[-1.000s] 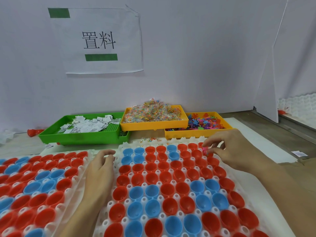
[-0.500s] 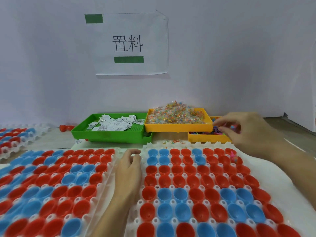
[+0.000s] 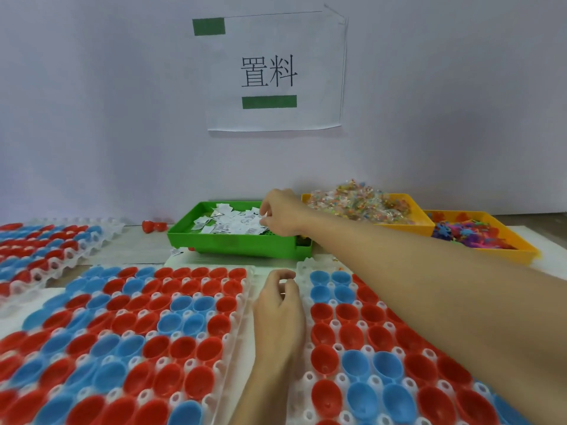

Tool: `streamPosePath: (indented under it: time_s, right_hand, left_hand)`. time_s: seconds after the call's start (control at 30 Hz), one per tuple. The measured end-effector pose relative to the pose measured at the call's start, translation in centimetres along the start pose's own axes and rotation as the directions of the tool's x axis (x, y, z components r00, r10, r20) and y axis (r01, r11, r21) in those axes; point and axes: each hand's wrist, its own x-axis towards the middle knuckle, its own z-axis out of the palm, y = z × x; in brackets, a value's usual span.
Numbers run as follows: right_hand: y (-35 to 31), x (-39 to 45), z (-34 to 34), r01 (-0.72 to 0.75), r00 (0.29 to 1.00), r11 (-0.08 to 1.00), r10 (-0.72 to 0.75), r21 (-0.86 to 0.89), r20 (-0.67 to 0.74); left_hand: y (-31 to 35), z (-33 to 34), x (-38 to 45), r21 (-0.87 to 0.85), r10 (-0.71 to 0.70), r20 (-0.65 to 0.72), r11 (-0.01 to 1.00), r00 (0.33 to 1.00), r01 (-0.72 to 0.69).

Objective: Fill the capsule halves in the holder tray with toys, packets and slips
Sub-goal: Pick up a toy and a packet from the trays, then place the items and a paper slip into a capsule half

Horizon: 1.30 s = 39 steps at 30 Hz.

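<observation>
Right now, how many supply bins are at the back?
3: green bin of slips at left, under the right hand; yellow bin of packets in the middle; yellow bin of toys at right. None seem hidden.

A plain pale wall (image 3: 92,118) closed off the back of the scene, lit evenly and softly. A white paper sign (image 3: 276,72) hung on it — two black characters between two green bars, one corner curling away. Below, a strip of pale wood-grain tabletop (image 3: 138,250) showed, partly covered by white sheeting (image 3: 534,234).
</observation>
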Motion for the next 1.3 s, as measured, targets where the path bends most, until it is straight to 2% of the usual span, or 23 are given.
streamPosePath:
  time_s: [0.13,0.43,0.73,1.1,1.3]
  right_hand:
    - [-0.6,2.1,1.6,-0.08,0.996,0.996,0.081,-0.03,0.026]
    - [-0.1,2.6,1.1,-0.128,0.991,0.992,0.128,0.005,0.023]
    - [1.1,1.0,-0.2,-0.075,0.984,0.982,0.1,0.171,-0.147]
    - [1.7,0.1,-0.4,-0.005,0.973,0.97,0.06,0.243,-0.221]
    - [1.6,-3.5,-3.9,0.069,0.959,0.916,0.048,0.395,-0.28]
  left_hand:
    - [-0.1,0.1,0.1,0.0,0.011,-0.015,1.0,1.0,-0.011]
    - [0.0,0.0,0.0,0.006,0.015,0.005,1.0,1.0,-0.015]
    - [0.1,0.0,0.0,0.019,0.013,0.009,1.0,1.0,-0.013]
    - [0.2,0.0,-0.1,0.044,-0.02,0.015,0.999,1.0,0.019]
    - [0.1,-0.4,-0.1,0.038,-0.033,0.029,0.999,0.999,0.032]
